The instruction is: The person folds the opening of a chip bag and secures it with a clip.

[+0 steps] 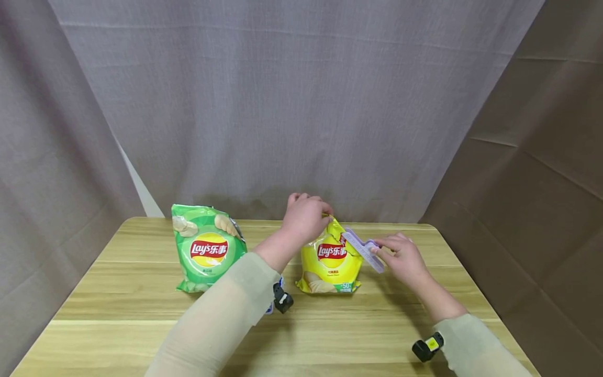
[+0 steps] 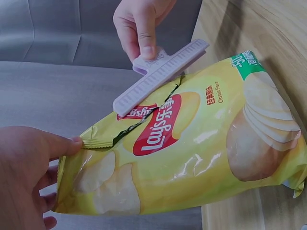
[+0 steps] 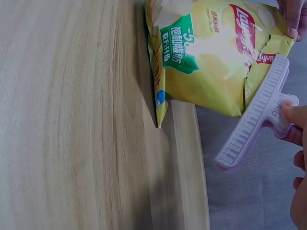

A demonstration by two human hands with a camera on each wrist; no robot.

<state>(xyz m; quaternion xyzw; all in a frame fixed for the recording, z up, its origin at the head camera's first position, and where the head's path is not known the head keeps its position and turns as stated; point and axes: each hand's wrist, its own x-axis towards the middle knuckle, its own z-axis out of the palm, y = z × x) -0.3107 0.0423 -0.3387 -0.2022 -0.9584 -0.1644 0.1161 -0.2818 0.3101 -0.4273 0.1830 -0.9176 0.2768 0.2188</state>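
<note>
A yellow bag of potato chips stands on the table, its top corner folded over toward the front. My left hand pinches the bag's upper edge between thumb and fingers, as the left wrist view shows with the thumb on the folded flap. My right hand holds a long lilac bag clip by its handle, thumb on one side and fingers on the other. In the right wrist view the clip lies across the folded edge; whether its jaws grip the bag I cannot tell.
A green bag of chips stands on the left of the wooden table. Some small blue-and-white thing is mostly hidden behind my left forearm. Grey curtain hangs behind the table's far edge, with a brown one on the right.
</note>
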